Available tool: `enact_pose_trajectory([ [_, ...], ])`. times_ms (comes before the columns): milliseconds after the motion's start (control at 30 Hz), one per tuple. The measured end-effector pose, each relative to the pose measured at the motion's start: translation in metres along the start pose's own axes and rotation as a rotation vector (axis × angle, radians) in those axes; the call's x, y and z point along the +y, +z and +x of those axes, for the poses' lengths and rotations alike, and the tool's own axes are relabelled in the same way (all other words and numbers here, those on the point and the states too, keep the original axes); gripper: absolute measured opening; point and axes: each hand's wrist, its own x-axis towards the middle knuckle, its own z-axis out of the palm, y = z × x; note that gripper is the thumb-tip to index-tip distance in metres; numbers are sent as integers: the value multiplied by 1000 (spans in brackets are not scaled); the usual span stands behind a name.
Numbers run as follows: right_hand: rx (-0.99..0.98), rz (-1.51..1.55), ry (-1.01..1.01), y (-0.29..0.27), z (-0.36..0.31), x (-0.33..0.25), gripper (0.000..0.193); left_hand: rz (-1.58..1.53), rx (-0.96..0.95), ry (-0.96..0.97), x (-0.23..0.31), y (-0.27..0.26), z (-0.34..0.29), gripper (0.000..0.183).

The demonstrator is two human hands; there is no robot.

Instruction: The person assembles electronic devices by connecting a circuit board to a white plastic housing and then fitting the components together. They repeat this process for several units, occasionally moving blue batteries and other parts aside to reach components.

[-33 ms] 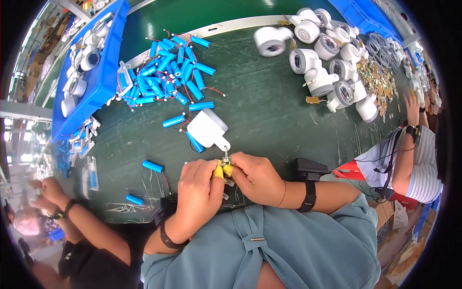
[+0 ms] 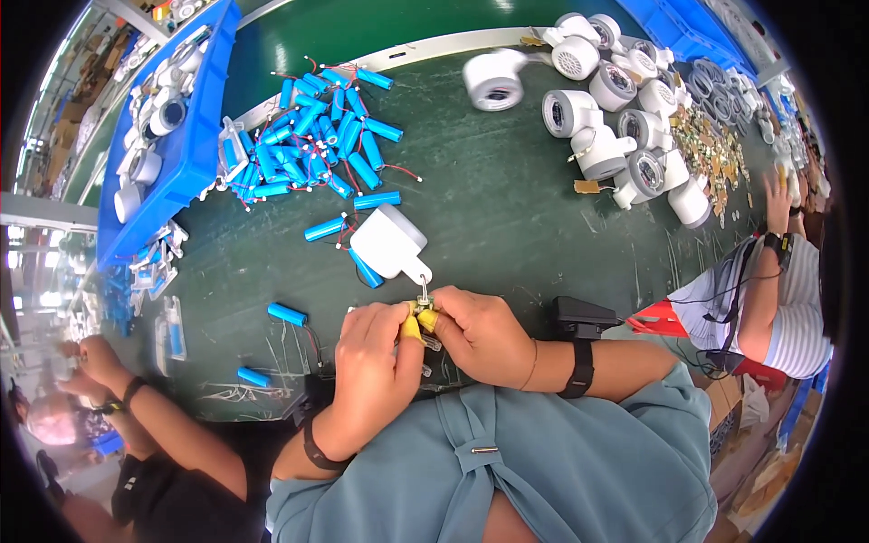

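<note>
1. Your grip is a two-handed pinch: the fingertips of your left hand point(image 2: 373, 362) and right hand point(image 2: 489, 335) close on one small part point(image 2: 424, 306), mostly hidden by them. Each hand shows one yellow finger cover, two in all.
2. The key relation: one white housing point(image 2: 387, 240) lies on the worktop point(image 2: 507, 235) just beyond the grip, up and slightly left of it. Its long axis slants from upper left to lower right, so the narrow stem points back at your fingers. The stem's tip sits a little nearer your right hand; a thin pale strand seems to join it to the small part.
3. Just under your fingers lie a few clear pieces point(image 2: 433, 344), too covered to count.
4. Around the housing you have three blue cylinders: one above point(image 2: 377, 200), one to the left point(image 2: 326, 228), one at the lower left point(image 2: 365, 268).
5. Left of your left hand are two more, one farther out point(image 2: 288, 314) and one closer to the worktop's edge point(image 2: 253, 376).
6. Beyond them is one pile of blue cylinders point(image 2: 312, 136), dozens, too tangled to count exactly.
7. Toward the upper right, one blurred housing point(image 2: 494, 81) stands apart from a cluster of white housings point(image 2: 602, 152), roughly a dozen or more, overlapping.
8. Past that cluster lie one heap of small brown and green pieces point(image 2: 711, 154) and one heap of grey rings point(image 2: 715, 95), neither countable.
9. One blue bin point(image 2: 195, 167) of white parts stands at far left.
</note>
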Motion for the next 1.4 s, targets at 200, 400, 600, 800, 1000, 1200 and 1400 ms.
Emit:
enact_pose_trajectory([
  [200, 39, -44, -29, 3, 0, 1, 7, -79, 8, -39, 4, 7, -6, 32],
  [400, 38, -74, -42, 2, -2, 3, 8, -63, 43, 86, 1, 10, -1, 33],
  [600, 0, -55, -65, 2, -2, 0, 9, -161, -92, -38, -8, -4, 3, 33],
  [800, -41, 2, -175, -1, -4, -4, 12, -246, -184, -149, -10, -16, 7, 27],
  [1000, 28, -19, -144, -13, 5, -3, 22, -111, -110, -136, -18, -19, 3, 16],
  [1200, 93, -142, -289, -47, 53, 1, 70, -86, -155, -93, -21, -27, 3, 21],
  [1400, -66, -127, -332, -35, 71, 30, 74, -146, -142, -141, -25, -28, 0, 18],
])
